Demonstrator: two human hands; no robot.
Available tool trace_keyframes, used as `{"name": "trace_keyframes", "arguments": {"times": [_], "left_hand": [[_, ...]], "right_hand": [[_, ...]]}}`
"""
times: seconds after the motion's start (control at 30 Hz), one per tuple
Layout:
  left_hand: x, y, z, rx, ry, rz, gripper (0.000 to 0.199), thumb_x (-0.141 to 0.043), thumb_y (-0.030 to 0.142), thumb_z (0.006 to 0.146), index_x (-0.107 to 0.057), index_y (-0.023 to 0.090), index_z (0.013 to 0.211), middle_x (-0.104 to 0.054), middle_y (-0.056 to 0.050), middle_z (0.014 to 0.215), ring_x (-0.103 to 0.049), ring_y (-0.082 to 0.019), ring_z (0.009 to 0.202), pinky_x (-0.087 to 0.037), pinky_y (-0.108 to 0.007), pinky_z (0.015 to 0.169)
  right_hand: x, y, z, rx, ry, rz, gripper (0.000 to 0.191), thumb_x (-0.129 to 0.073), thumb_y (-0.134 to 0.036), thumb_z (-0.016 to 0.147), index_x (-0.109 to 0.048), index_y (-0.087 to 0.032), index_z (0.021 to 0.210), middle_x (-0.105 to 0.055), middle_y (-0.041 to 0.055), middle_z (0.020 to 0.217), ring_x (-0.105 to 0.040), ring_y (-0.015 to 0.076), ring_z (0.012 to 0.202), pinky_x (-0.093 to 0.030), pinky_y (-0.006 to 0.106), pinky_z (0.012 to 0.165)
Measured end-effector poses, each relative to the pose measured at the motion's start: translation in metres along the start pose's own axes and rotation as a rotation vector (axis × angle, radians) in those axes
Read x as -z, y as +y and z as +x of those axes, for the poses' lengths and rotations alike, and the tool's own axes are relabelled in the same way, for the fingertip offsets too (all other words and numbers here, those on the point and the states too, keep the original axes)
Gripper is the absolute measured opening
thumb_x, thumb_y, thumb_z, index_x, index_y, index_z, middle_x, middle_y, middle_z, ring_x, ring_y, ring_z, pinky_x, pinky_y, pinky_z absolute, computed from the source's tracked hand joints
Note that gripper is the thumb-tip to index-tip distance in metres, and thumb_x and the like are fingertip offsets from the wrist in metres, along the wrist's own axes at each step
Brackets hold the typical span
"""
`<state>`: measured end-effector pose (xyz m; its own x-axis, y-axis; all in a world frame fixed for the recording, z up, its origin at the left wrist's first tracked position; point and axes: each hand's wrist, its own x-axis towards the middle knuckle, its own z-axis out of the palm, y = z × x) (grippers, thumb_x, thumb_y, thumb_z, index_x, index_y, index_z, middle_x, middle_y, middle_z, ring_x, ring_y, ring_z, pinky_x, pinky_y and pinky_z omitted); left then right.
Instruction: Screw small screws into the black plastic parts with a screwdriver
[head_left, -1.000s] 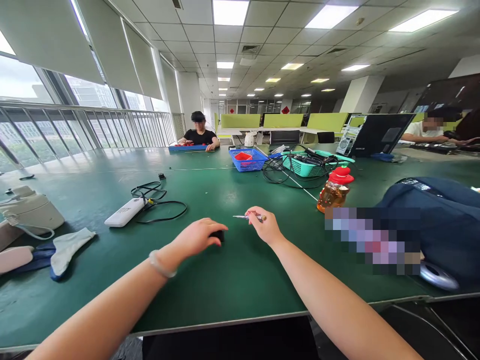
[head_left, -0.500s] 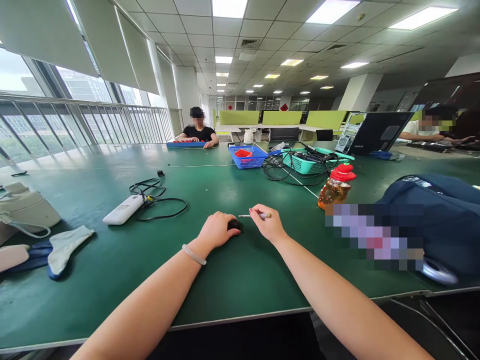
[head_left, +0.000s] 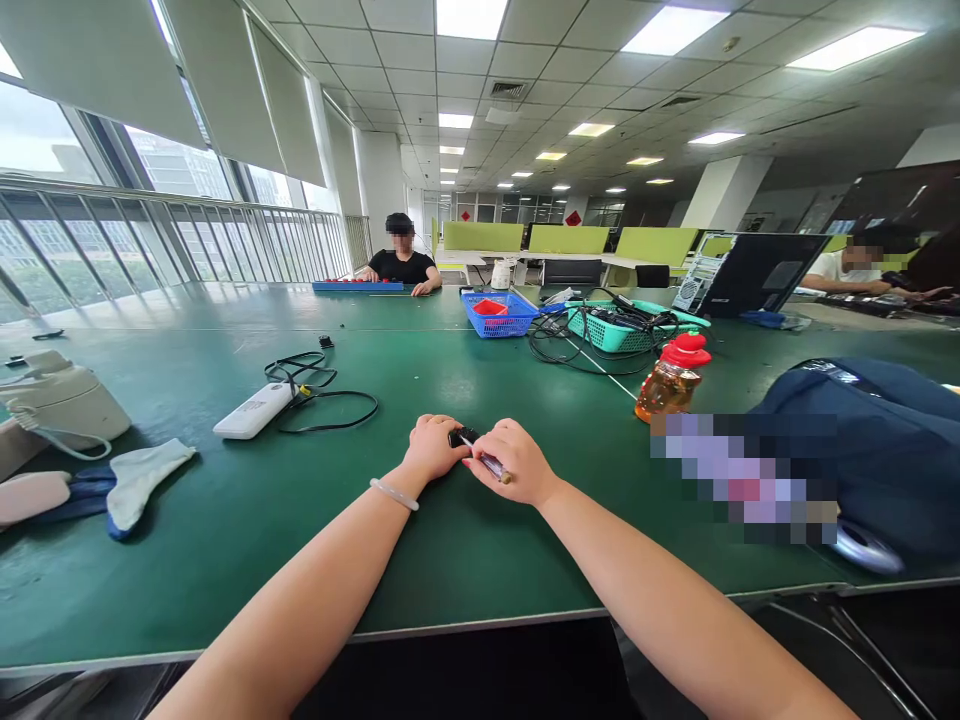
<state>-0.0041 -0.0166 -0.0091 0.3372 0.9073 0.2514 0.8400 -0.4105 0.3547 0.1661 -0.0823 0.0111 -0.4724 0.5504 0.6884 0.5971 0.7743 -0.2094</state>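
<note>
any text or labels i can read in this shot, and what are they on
None can be read.
White power strip: dark print, too small to read.
Red sign on the far wall: too far to read.
Amber bottle: no label shows.
Black part between the hands: no marking shows.

A white power strip (head_left: 253, 411) lies beside black cables (head_left: 322, 392).

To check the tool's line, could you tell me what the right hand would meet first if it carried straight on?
Probably the small black object under the left hand; the right hand points its screwdriver there.
</note>
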Motion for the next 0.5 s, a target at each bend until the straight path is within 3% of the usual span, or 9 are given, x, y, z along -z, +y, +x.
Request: {"name": "trace_keyframes", "arguments": {"times": [0.27,0.5], "left_hand": [[-0.0038,-0.0037,0.0015,0.02,-0.019,-0.007,0.038,-0.068,0.038,0.073,-0.069,0.026,0.11,-0.064,-0.004,0.124,-0.045,-0.032,0.123,-0.039,-0.044,0.103],[-0.0044,-0.0047,0.0014,0.001,-0.037,-0.006,0.038,-0.065,0.043,0.077,-0.068,0.025,0.111,-0.063,-0.006,0.125,-0.044,-0.031,0.123,-0.038,-0.044,0.103]], "right_hand": [[-0.002,0.0008,0.0007,0.159,-0.097,-0.147,0.02,-0.047,-0.023,0.088,-0.056,-0.022,0.07,-0.061,0.0013,0.062,-0.05,0.0152,0.058,-0.035,0.033,0.072],[0.0018,0.0041,-0.0006,0.177,-0.046,-0.145,0.01,-0.047,-0.019,0.085,-0.057,-0.021,0.083,-0.063,0.0016,0.067,-0.052,0.0156,0.059,-0.036,0.033,0.072]]}}
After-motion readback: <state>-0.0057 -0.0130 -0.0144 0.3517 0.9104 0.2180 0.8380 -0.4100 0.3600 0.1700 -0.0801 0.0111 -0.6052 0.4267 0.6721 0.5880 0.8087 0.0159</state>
